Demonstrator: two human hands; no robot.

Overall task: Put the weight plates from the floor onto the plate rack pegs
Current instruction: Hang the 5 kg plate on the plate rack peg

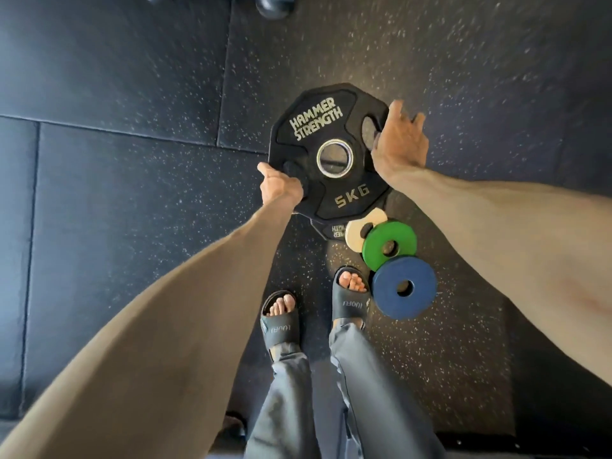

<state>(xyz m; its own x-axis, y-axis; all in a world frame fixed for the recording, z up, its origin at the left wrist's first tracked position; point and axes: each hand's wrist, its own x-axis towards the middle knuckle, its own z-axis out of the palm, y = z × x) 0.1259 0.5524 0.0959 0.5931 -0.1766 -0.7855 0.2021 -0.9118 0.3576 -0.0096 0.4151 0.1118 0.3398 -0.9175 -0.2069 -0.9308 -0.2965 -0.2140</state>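
Observation:
A black 5 kg plate (326, 150) marked Hammer Strength is held flat above the floor. My left hand (280, 187) grips its lower left grip hole. At the plate's right edge my right hand (399, 140) holds on, with fingers in the right grip hole. Under it on the floor lies another black plate (334, 230), mostly hidden. Beside that lie a white small plate (356, 231), a green plate (389, 245) and a blue plate (404, 288), overlapping in a row. No rack or pegs are in view.
The floor is dark speckled rubber tiles (132, 193). My two feet in grey slides (281, 321) stand just below the small plates. Dark round dumbbell ends (273, 6) show at the top edge.

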